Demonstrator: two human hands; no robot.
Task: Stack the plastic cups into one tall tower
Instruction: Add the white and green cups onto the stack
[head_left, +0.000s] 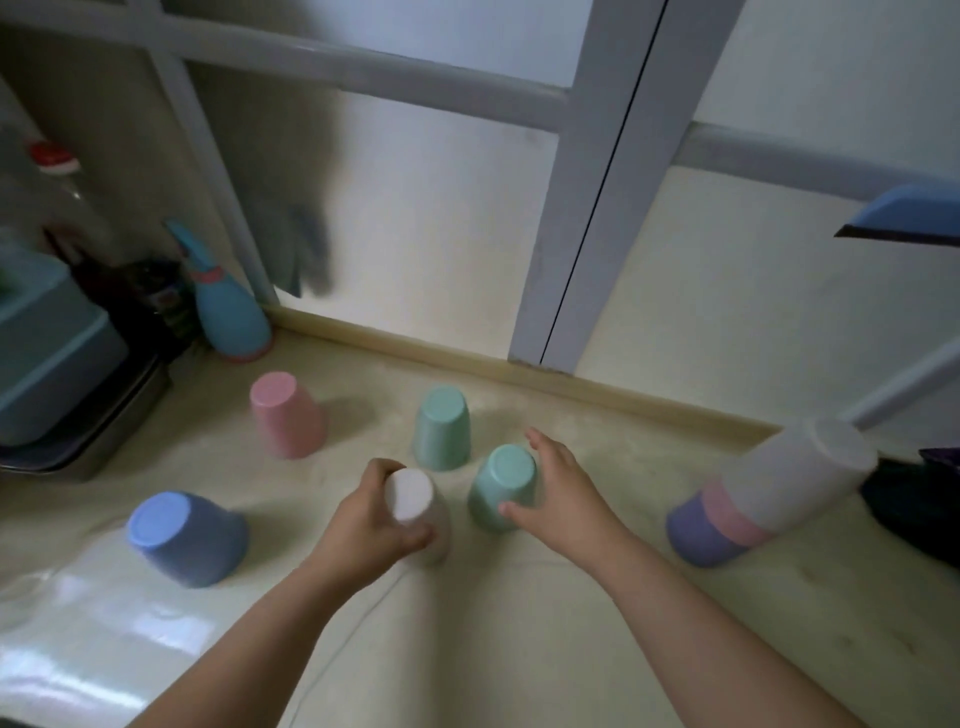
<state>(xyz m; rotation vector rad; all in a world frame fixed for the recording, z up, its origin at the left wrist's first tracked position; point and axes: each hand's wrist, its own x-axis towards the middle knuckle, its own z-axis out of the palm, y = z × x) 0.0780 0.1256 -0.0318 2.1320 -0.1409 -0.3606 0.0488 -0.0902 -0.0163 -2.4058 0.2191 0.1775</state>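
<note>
Several plastic cups stand upside down on the beige counter (467, 649). My left hand (371, 525) is wrapped around a white cup (415, 506) at the centre. My right hand (563, 491) curls around the nearer green cup (501, 483), thumb in front, fingers behind it. A second green cup (441, 426) stands just behind. A pink cup (285, 413) is at the back left and a blue cup (184, 538) at the front left. At the right a short stack (769, 493) has a white cup over a pink and a purple one.
A blue spray bottle (231, 306) stands in the back left corner beside dark bottles and a light blue container (47, 353) on a metal tray (104, 441). A frosted window with grey frame (571, 208) borders the counter's raised back edge. A dark object (914, 499) lies at the far right.
</note>
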